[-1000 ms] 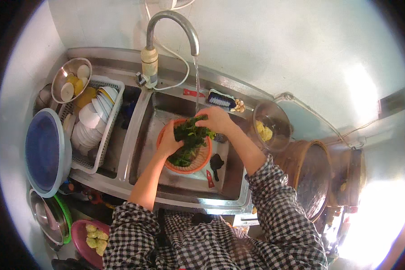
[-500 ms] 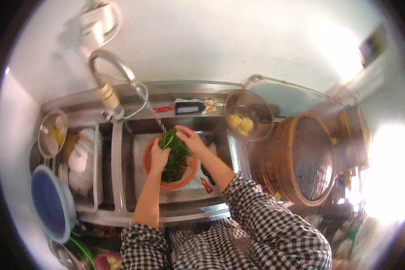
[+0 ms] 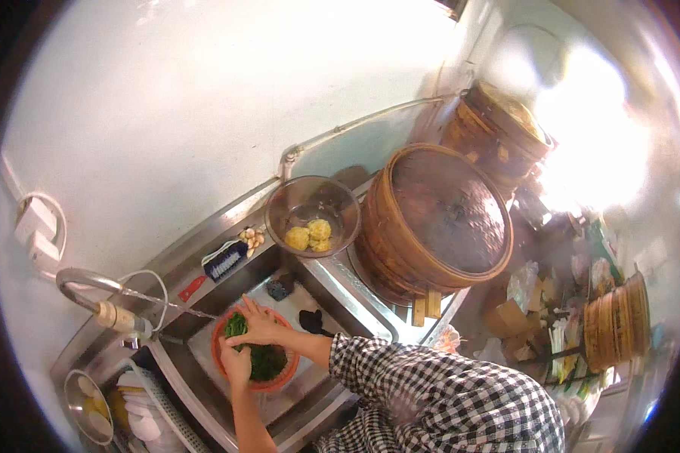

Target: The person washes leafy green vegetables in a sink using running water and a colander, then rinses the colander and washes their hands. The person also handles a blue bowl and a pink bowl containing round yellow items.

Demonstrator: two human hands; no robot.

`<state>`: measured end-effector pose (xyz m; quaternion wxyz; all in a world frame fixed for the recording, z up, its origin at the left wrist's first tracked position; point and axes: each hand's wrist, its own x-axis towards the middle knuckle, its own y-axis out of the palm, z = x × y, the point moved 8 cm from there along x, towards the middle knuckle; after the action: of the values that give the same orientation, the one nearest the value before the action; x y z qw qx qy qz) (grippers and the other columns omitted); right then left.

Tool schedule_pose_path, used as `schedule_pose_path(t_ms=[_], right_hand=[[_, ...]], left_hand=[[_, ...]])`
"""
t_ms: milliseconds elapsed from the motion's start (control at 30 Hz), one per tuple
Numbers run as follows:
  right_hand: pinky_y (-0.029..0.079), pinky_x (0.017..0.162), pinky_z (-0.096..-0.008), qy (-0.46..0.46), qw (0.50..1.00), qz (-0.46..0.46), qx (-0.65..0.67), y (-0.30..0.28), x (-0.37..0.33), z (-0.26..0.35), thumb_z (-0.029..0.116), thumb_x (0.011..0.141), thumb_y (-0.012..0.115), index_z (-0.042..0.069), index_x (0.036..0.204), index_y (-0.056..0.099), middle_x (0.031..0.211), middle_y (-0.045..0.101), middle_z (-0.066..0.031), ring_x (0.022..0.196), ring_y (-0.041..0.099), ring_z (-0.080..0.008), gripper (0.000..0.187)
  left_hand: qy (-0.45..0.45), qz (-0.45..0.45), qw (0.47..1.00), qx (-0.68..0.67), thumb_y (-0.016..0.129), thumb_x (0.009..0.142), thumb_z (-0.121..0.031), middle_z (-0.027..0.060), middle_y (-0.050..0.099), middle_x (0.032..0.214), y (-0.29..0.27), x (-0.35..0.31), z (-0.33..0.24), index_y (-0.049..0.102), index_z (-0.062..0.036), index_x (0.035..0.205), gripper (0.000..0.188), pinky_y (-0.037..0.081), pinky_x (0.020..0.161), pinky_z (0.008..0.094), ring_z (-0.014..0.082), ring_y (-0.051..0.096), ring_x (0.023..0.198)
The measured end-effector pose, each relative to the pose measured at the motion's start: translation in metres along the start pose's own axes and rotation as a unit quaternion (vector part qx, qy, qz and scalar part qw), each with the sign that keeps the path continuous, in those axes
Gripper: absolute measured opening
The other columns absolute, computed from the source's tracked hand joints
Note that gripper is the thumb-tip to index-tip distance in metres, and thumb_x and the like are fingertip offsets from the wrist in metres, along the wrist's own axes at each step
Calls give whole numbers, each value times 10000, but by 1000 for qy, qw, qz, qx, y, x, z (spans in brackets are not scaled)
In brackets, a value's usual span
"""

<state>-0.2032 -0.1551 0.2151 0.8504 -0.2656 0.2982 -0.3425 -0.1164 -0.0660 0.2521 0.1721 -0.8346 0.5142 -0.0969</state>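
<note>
Leafy greens fill an orange plastic basin that sits in the steel sink. At its far left side my right hand is closed over a bunch of the greens, fingers bent across the top. My left hand grips the same bunch from the near side, its thumb close to my right hand. Leaves show between the two hands; some fingertips are hidden. A thin stream of water runs from the curved faucet toward the basin.
Behind the sink are a scrub brush, a red-handled tool and garlic cloves. A steel bowl holds yellow lumps. Large bamboo steamers give off steam at right. Dark cloth-like pieces lie in the sink.
My view has swung to the right and tilted, bringing more of the steamers into sight. My hands have come closer together and still grip the greens. The water keeps running.
</note>
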Motion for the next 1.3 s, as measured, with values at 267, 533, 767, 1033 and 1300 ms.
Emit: schedule_pose_path(t_ms=[267, 533, 767, 1033, 1300], right_hand=[[379, 1007, -462, -218, 968, 71, 103, -15, -18, 46, 563, 868, 600, 28, 1284, 544, 1268, 559, -209, 1225, 486, -373, 679], [348, 1060, -359, -151, 910, 5, 386, 6, -31, 40, 480, 641, 854, -37, 1429, 279, 1296, 520, -168, 1230, 485, -266, 1104], [324, 1083, -374, -48, 946, 97, 306, 16, -35, 37, 407, 646, 856, -14, 1443, 279, 1336, 490, -146, 1236, 468, -279, 1070], [421, 999, -335, 21, 928, 88, 360, 5, -14, 33, 126, 706, 777, 68, 1327, 484, 1244, 584, -77, 1137, 555, -197, 690], [492, 856, -345, -8, 872, 277, 404, -2, -19, 76, 256, 735, 714, 29, 1013, 664, 971, 677, -86, 948, 630, -195, 362]], left_hand=[[-74, 54, 995, -29, 626, 718, 34, 174, 510, 1208, -11, 6, 14, 442, 13, 1247, 561, 394, 986, 378, 303, 521, 1133], [-230, -46, 860, -454, 541, 789, -93, 74, 573, 1006, -14, 15, 36, 547, -5, 1061, 286, 481, 808, 313, 194, 566, 926], [-111, -30, 835, -539, 396, 955, -314, 139, 591, 1191, -11, 6, 11, 565, 22, 1160, 428, 443, 999, 389, 260, 554, 1148], [-59, 58, 985, -154, 674, 900, -303, 74, 500, 1226, -57, 37, 7, 500, -38, 1376, 572, 390, 1003, 300, 188, 519, 1116], [86, 231, 919, -309, 786, 762, -235, 113, 250, 1563, -48, 60, -62, 289, -57, 1499, 906, 249, 1134, 380, 241, 275, 1421]])
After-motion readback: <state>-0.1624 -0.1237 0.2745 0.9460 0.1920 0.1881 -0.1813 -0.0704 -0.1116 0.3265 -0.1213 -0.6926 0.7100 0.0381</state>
